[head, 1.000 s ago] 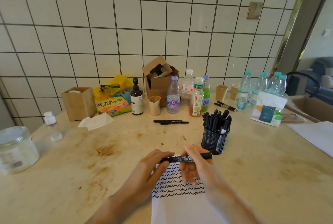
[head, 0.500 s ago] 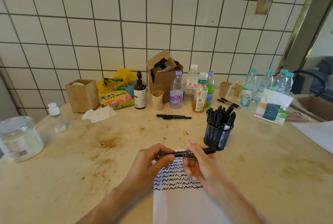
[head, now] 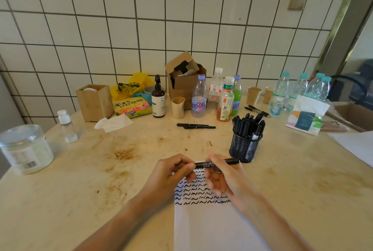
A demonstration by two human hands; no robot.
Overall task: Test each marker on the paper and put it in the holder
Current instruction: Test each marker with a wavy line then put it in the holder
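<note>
I see the black marker (head: 217, 163) held level above the top edge of the paper (head: 210, 222), both hands on it. My left hand (head: 171, 174) pinches its left end between thumb and curled fingers; my right hand (head: 224, 178) grips the barrel near the middle, leaving the right end jutting out toward the mesh holder (head: 244, 148). That tip sits just beside the holder's lower wall; I cannot tell whether they touch. The holder stands upright, already crowded with black markers. The paper carries rows of black squiggles across its upper part, its lower part blank and running off the near edge. Two more markers (head: 195, 126) lie flat farther back, before the bottles (head: 219, 97). Bare stained tabletop (head: 105, 180) spreads left of my hands and right of the holder.
</note>
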